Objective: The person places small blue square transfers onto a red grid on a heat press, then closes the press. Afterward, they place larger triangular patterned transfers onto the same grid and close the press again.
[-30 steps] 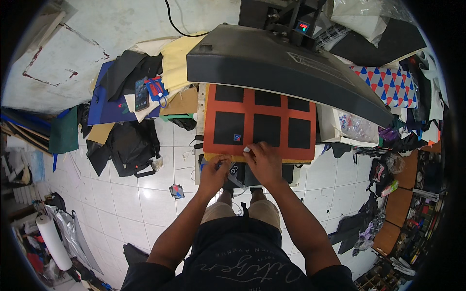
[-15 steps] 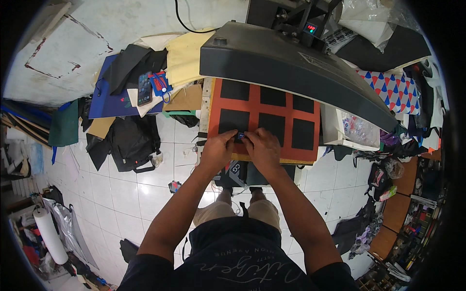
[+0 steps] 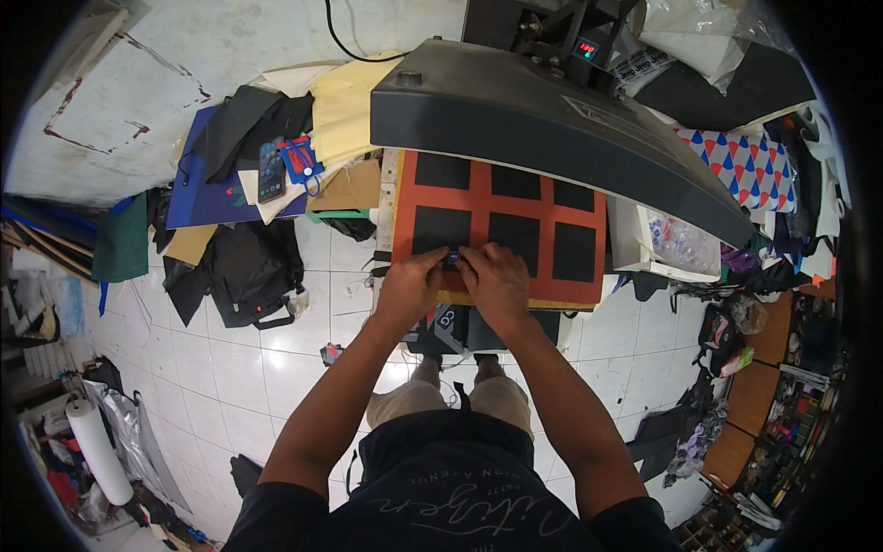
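My left hand [image 3: 413,283] and my right hand [image 3: 499,281] meet at the near edge of the heat press's lower bed. Between their fingertips is a small dark blue patch [image 3: 453,258], pinched from both sides. Its details are too small to make out. Beneath lies an orange-red sheet [image 3: 480,213] with several black squares [image 3: 514,236] set in rows. The patch is over the near left square. Tilted up above the far part of the bed, the dark grey upper plate [image 3: 543,115] of the press hides part of the back row.
Left of the press, a phone [image 3: 271,169] and blue-handled scissors [image 3: 311,171] lie among papers and cloth. A black backpack [image 3: 246,271] rests on the tiled floor. At the right stands a white box [image 3: 681,248] with clear plastic bags. A lit display [image 3: 586,49] is behind the plate.
My hands stay almost in place, their fingertips shifting slightly at the small patch. The whole view has moved a little; the press and sheet look unchanged.
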The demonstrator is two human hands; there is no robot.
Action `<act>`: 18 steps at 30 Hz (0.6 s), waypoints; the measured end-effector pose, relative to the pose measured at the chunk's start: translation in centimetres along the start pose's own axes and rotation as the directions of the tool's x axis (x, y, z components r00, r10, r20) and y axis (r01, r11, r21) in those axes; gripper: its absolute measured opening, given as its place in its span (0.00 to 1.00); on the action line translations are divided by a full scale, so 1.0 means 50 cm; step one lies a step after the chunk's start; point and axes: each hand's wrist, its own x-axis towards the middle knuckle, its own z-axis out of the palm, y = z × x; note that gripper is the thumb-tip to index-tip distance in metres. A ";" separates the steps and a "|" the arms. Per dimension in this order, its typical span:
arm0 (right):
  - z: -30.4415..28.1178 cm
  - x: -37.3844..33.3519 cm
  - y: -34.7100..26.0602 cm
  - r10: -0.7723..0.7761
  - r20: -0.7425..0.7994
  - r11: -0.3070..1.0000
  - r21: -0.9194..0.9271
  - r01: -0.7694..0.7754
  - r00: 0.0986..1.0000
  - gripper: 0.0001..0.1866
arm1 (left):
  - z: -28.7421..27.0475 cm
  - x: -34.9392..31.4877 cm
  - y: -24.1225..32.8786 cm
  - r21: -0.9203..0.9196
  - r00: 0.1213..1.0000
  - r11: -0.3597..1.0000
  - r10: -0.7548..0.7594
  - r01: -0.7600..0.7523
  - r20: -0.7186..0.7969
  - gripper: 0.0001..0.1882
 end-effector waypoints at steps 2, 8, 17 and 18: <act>-0.001 -0.002 0.006 0.015 -0.024 0.998 0.056 -0.013 1.000 0.07 | -0.005 -0.007 0.004 -0.012 0.999 0.999 -0.031 0.031 -0.022 0.15; -0.060 -0.027 0.016 0.120 -0.001 0.966 0.231 -0.117 0.993 0.05 | -0.041 -0.060 -0.040 -0.239 0.955 0.971 -0.088 0.019 -0.284 0.12; -0.090 -0.149 0.006 0.232 0.125 0.889 0.374 -0.263 0.965 0.06 | -0.085 -0.221 -0.110 -0.791 0.607 0.233 -0.767 0.566 0.208 0.18; -0.083 -0.170 0.001 0.238 0.158 0.874 0.395 -0.282 0.958 0.06 | -0.070 -0.251 -0.143 -0.821 0.609 0.150 -0.745 0.550 0.272 0.17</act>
